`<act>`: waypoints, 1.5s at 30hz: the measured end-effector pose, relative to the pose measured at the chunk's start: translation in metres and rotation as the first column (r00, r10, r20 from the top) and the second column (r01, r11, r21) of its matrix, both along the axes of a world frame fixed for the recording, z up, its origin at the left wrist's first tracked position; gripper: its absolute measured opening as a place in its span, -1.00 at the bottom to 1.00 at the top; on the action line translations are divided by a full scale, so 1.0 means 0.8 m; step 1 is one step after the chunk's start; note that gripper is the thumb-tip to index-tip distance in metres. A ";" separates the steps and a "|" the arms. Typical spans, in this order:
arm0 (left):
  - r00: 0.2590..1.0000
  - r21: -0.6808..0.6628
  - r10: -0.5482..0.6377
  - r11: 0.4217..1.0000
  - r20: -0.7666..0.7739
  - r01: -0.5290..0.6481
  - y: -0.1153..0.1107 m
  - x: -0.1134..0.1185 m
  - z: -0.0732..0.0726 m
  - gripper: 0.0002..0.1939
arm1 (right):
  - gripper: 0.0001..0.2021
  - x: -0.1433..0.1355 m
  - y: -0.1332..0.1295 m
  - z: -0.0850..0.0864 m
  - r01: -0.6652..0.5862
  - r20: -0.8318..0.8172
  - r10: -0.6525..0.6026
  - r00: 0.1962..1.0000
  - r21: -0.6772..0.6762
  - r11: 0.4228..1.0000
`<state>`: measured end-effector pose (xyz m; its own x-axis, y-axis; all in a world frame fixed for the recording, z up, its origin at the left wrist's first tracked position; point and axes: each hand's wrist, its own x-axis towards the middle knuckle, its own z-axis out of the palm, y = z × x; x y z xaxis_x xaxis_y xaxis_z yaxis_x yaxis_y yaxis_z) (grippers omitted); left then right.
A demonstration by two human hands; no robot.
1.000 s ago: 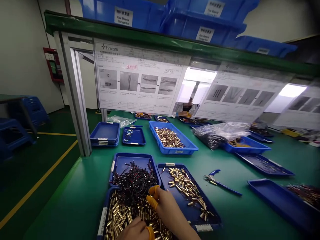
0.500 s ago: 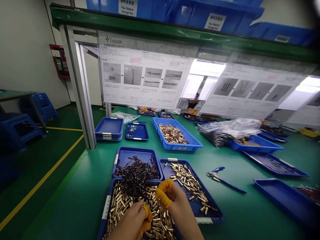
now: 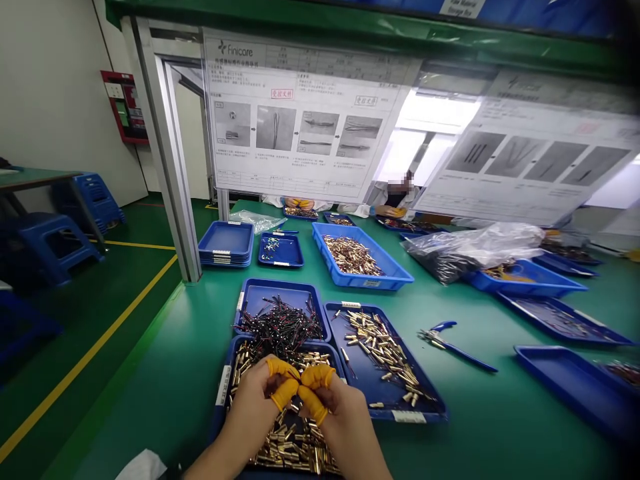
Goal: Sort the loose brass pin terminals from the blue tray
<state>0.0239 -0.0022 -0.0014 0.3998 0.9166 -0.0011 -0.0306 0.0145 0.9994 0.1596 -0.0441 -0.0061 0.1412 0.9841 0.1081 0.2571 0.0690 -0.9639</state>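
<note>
My left hand (image 3: pixel 256 403) and my right hand (image 3: pixel 345 413) meet fingertip to fingertip, with yellow finger cots on thumbs and forefingers. Both are closed in a pinch; whatever is between the tips is too small and covered to name. Beneath them, a blue tray holds many loose brass sleeves (image 3: pixel 290 443). Just beyond, black wire leads with red strands (image 3: pixel 283 323) lie heaped across a second tray and spill over its near rim. To the right, another tray holds brass sleeves with thin wires (image 3: pixel 385 350), one lying apart near its left side.
Blue-handled pliers (image 3: pixel 460 350) lie on the green table, right of the trays. Farther back stand a stack of trays (image 3: pixel 226 241), a small tray (image 3: pixel 281 250) and a blue bin of brass pieces (image 3: pixel 395 277). A metal post (image 3: pixel 170 160) rises at left. Co-workers' hands (image 3: pixel 299 203) show beyond.
My hands were apart over the brass sleeves; now their fingertips are together. My left hand has risen toward the right one. The view has tilted down slightly.
</note>
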 end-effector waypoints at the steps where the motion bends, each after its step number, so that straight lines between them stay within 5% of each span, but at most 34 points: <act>1: 1.000 -0.002 0.001 1.000 0.003 -0.001 0.000 0.000 -0.001 -0.92 | -0.92 0.000 -0.001 -0.002 0.005 0.051 -0.006 0.999 0.025 1.000; 6: 0.999 -0.050 -0.011 0.999 0.048 0.014 0.000 0.000 -0.003 -0.93 | -0.83 -0.001 -0.004 0.002 -0.073 0.089 0.068 0.994 0.050 0.996; 11: 0.997 -0.095 0.000 0.995 0.075 0.008 0.002 -0.002 0.000 -0.89 | -0.91 -0.004 -0.004 0.010 -0.159 -0.099 0.157 0.983 -0.015 0.987; 16: 0.993 -0.118 0.014 0.993 0.118 0.000 0.002 -0.005 -0.002 -0.86 | -0.76 -0.005 -0.002 0.008 -0.207 -0.295 0.200 0.934 0.006 0.978; 25: 0.999 0.154 0.049 0.987 0.012 -0.051 -0.003 -0.005 0.001 -0.96 | -0.71 -0.011 -0.002 0.009 -0.130 -0.169 0.114 0.979 -0.087 0.988; 30: 0.998 0.133 0.038 0.990 0.046 -0.043 -0.007 -0.004 0.003 -0.96 | -0.68 -0.014 -0.004 0.017 -0.197 -0.439 0.146 0.887 -0.071 0.978; 36: 0.993 0.133 0.079 0.987 0.093 -0.091 -0.002 -0.003 -0.004 -0.95 | -0.58 -0.013 0.003 0.014 -0.182 -0.680 0.015 0.733 -0.175 0.968; 45: 0.987 0.033 0.055 0.998 0.151 -0.061 -0.001 -0.004 0.000 -0.98 | -0.70 -0.003 0.002 0.032 -0.223 -0.306 0.159 0.939 -0.189 0.956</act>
<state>0.0205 -0.0026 -0.0018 0.3388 0.9365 0.0900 -0.1799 -0.0294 0.9833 0.1569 -0.0426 0.0195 -0.0588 0.9900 -0.1281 -0.0275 -0.1299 -0.9912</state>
